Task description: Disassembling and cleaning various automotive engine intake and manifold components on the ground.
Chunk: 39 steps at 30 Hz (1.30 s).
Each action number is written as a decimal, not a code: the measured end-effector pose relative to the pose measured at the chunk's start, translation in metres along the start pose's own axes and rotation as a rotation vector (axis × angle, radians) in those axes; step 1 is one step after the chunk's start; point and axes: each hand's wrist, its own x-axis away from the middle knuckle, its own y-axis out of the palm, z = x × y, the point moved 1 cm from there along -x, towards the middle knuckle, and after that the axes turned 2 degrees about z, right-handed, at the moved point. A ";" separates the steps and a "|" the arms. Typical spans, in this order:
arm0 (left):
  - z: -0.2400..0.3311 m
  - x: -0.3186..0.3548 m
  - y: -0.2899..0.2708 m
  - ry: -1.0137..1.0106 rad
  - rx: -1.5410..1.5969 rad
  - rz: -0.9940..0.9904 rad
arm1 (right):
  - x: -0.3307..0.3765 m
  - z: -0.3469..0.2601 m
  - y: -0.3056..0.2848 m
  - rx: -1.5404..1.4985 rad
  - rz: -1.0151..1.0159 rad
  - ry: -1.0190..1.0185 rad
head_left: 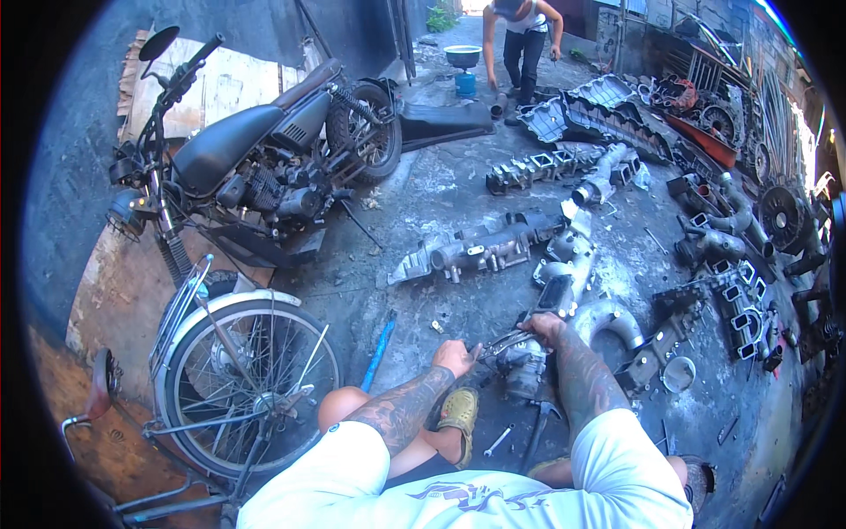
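My left hand [453, 358] is closed around the near end of a slim metal tool [504, 343], possibly pliers; its exact kind is hard to make out. At the tool's other end my right hand [545, 329] has its fingers curled, against the top of a grey cast metal engine part [523, 366]. What that hand grips is partly hidden. The part stands on the ground between my feet, joined or close to a long metal manifold [571, 269]. Right of it lies a curved metal pipe [614, 319]. A hammer [539, 434] and a wrench [500, 439] rest just below.
A bicycle wheel [256, 388] and a black motorcycle [238, 159] stand at left. A blue bar [379, 353] lies near my knee. More manifolds [493, 249] and engine parts [745, 304] spread ahead and right. Another person [522, 40] bends over at the back, near a blue gas cylinder [465, 85].
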 end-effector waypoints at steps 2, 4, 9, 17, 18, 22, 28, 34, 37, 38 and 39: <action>-0.008 -0.006 -0.006 0.166 -0.122 0.014 | 0.015 -0.016 0.012 -0.157 0.051 0.026; 0.008 -0.004 -0.016 0.297 -0.247 -0.071 | 0.021 -0.009 0.011 -0.083 0.138 -0.029; 0.035 -0.001 -0.005 0.475 -0.471 -0.105 | 0.011 0.054 0.008 -0.292 0.284 -0.204; 0.009 -0.007 0.002 0.391 -0.574 -0.108 | 0.168 0.096 -0.039 0.239 0.046 -0.130; 0.009 -0.007 0.003 0.401 -0.592 -0.109 | 0.183 0.112 -0.048 0.288 0.039 -0.187; 0.021 0.003 -0.003 0.357 -0.668 -0.143 | 0.256 0.145 -0.062 0.292 0.246 -0.249; 0.067 -0.016 -0.002 -0.169 -0.539 -0.345 | 0.327 0.178 -0.031 -0.229 0.285 -0.271; -0.022 -0.090 0.063 -0.242 -0.226 -0.329 | 0.297 0.217 -0.029 0.227 0.445 -0.048; -0.021 -0.059 0.049 -0.038 -0.569 -0.250 | 0.284 0.231 -0.038 0.047 0.387 -0.108; -0.023 -0.045 0.049 0.020 -0.679 -0.219 | 0.283 0.233 -0.040 0.006 0.346 -0.113; -0.023 -0.035 0.041 0.073 -0.789 -0.184 | 0.279 0.234 -0.042 -0.007 0.354 -0.116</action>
